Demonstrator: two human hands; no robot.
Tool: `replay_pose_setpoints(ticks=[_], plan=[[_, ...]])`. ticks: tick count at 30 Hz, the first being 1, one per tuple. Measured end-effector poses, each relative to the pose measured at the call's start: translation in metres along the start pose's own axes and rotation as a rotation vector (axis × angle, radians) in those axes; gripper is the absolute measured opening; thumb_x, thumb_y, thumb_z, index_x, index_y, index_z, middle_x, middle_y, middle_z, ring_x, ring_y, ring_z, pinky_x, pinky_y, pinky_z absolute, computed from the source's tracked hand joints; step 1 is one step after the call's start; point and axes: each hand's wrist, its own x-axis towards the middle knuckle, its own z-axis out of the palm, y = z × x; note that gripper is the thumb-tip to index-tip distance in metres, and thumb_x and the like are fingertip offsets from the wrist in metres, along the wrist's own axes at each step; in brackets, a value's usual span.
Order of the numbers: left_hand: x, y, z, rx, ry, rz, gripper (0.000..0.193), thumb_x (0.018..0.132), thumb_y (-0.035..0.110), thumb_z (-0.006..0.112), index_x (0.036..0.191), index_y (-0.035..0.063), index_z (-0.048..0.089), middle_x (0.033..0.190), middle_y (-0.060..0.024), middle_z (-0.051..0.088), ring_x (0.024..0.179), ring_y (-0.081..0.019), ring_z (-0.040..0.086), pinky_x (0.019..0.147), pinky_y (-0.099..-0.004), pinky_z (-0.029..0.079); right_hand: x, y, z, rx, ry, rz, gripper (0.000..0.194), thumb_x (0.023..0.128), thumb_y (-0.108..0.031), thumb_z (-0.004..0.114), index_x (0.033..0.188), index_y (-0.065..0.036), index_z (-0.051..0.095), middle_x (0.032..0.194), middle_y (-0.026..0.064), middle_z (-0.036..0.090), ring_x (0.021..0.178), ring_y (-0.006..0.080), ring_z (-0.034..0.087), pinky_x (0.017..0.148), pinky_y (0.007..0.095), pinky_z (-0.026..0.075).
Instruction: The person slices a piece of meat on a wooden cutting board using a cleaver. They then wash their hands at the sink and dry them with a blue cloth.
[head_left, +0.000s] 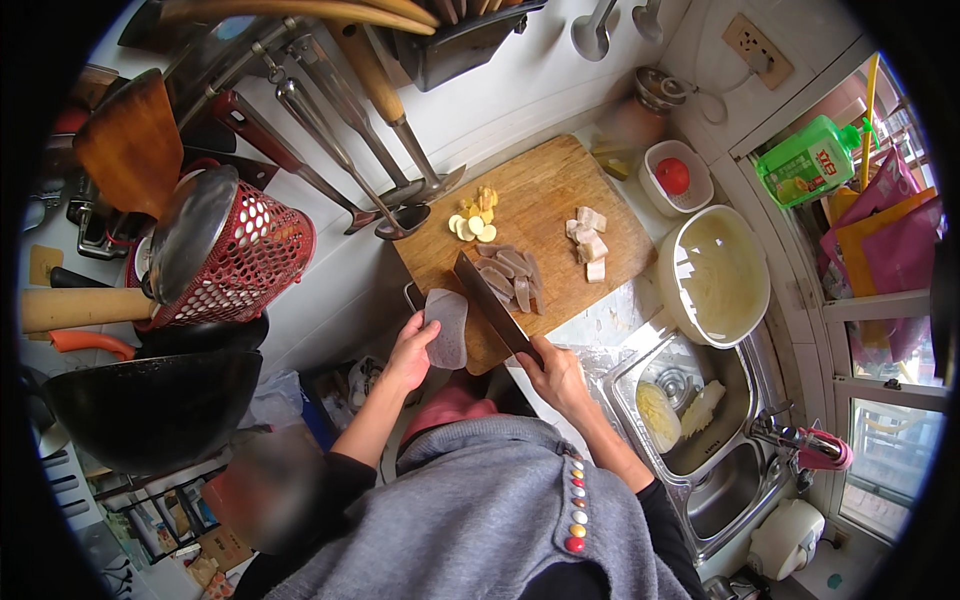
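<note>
In my left hand (410, 354) is a flat, greyish translucent slab of food (448, 330), held by its left side near the front of the wooden cutting board (532, 184). My right hand (559, 379) grips the handle of a cleaver (491, 307), whose dark blade slants up and left across the board, apart from the slab. Just beyond the blade lies a pile of cut grey strips (514, 274). Pale yellow round slices (472, 227) and yellow pieces like ginger (480, 199) sit at the board's back left. Pale chunks resembling fatty pork (591, 240) rest on the right.
Right of the board stand a cream basin (716, 277) and a white container (649, 176) with a tomato (672, 175). A steel sink (709, 442) holds cabbage (658, 416). Ladles and a spatula (360, 120) hang at the left, above a black wok (150, 405) and red perforated basket (262, 247).
</note>
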Motion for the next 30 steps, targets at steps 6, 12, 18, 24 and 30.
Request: replay_pose_setpoints(ticks=[6, 12, 18, 24, 30], plan=[[0.010, 0.001, 0.007, 0.128, -0.055, -0.025, 0.039, 0.100, 0.015, 0.062, 0.136, 0.0044, 0.052, 0.124, -0.0046, 0.065, 0.113, -0.0158, 0.063, 0.100, -0.0341, 0.050, 0.001, 0.000, -0.003, -0.020, 0.045, 0.053, 0.021, 0.093, -0.022, 0.067, 0.096, -0.003, 0.058, 0.083, 0.0226, 0.070, 0.081, 0.0451, 0.067, 0.068, 0.0514, 0.052], [0.017, 0.008, 0.017, 0.342, -0.067, 0.011, 0.040, 0.101, 0.011, 0.060, 0.137, -0.0017, 0.051, 0.125, -0.0068, 0.064, 0.112, -0.0141, 0.061, 0.099, -0.0311, 0.048, 0.003, 0.004, -0.013, -0.043, 0.096, 0.052, 0.018, 0.091, -0.018, 0.068, 0.095, -0.002, 0.060, 0.079, 0.0211, 0.069, 0.073, 0.0418, 0.068, 0.064, 0.0475, 0.053], [0.034, 0.013, 0.033, 0.506, -0.163, 0.007, 0.034, 0.100, 0.006, 0.057, 0.133, -0.0030, 0.055, 0.124, -0.0071, 0.065, 0.111, -0.0136, 0.060, 0.098, -0.0292, 0.047, 0.005, 0.007, -0.021, -0.063, 0.088, 0.062, 0.018, 0.092, -0.019, 0.066, 0.094, -0.004, 0.057, 0.082, 0.0195, 0.070, 0.076, 0.0428, 0.068, 0.065, 0.0500, 0.053], [0.052, 0.017, 0.050, 0.976, -0.171, 0.100, 0.046, 0.094, 0.012, 0.066, 0.134, -0.0054, 0.052, 0.124, -0.0138, 0.065, 0.112, -0.0250, 0.062, 0.101, -0.0344, 0.046, 0.004, 0.007, -0.022, -0.091, 0.089, 0.004, 0.020, 0.093, -0.021, 0.065, 0.093, -0.003, 0.055, 0.081, 0.0196, 0.069, 0.075, 0.0437, 0.068, 0.064, 0.0510, 0.053], [0.031, 0.008, 0.074, 1.602, 0.058, 0.534, 0.089, 0.077, 0.031, 0.083, 0.146, -0.0035, 0.038, 0.133, -0.0221, 0.049, 0.125, -0.0399, 0.046, 0.108, -0.0475, 0.038, 0.004, 0.006, -0.019, -0.133, 0.089, -0.014, 0.020, 0.092, -0.018, 0.067, 0.097, -0.002, 0.057, 0.075, 0.0207, 0.067, 0.071, 0.0415, 0.067, 0.062, 0.0480, 0.052]])
